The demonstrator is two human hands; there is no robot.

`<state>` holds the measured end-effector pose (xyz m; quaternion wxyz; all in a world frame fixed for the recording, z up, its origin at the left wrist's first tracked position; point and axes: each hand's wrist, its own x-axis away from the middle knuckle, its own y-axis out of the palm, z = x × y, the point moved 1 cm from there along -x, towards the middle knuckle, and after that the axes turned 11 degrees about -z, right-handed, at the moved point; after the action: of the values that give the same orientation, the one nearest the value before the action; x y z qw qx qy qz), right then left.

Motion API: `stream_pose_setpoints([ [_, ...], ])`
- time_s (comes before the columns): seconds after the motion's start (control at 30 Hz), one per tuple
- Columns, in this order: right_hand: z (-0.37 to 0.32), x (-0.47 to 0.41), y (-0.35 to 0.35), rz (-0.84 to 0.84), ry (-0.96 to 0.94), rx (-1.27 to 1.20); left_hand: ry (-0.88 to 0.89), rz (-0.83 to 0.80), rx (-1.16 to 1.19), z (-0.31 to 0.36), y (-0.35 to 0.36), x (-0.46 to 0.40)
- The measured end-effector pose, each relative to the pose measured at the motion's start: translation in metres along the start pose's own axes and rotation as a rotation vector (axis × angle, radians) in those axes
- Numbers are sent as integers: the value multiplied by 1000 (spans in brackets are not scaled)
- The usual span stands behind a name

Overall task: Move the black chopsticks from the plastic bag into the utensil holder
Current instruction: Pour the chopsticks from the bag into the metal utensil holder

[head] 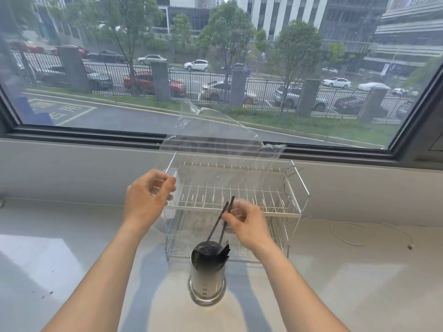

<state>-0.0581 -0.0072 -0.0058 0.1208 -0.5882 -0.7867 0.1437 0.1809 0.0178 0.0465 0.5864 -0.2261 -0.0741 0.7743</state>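
A round metal utensil holder [208, 279] stands on the white counter, with several black chopsticks inside it. My right hand [247, 224] pinches two black chopsticks [219, 224] just above the holder; their lower tips reach into its mouth. My left hand [146, 200] holds up a clear plastic bag [220, 149] by its left edge, and the bag hangs in front of the dish rack. I cannot tell whether any chopsticks are in the bag.
A white wire dish rack [294, 209] stands right behind the holder, against the window sill. A thin white cable [354, 238] lies on the counter at the right. A large window [215, 68] fills the back.
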Motion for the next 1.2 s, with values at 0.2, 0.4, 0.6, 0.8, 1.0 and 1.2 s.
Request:
stream_pose_setpoints([
  [0.2, 12, 1, 6, 26, 73, 141, -102, -47, -27, -20, 1, 12],
  [0.4, -8, 3, -10, 6, 30, 68, -88, -29, -41, -13, 0, 16],
  [0.6, -26, 5, -18, -20, -18, -114, -5, 41, -29, 10, -8, 6],
  [0.8, -32, 4, -28, 50, -82, -175, -4, 46, -20, 12, -9, 7],
  [1.0, -31, 7, -34, 170, -119, -261, -29, 16, -47, 8, -5, 11],
  [1.2, -32, 12, -44, 319, -132, -515, -21, 15, -90, 0, -4, 11],
])
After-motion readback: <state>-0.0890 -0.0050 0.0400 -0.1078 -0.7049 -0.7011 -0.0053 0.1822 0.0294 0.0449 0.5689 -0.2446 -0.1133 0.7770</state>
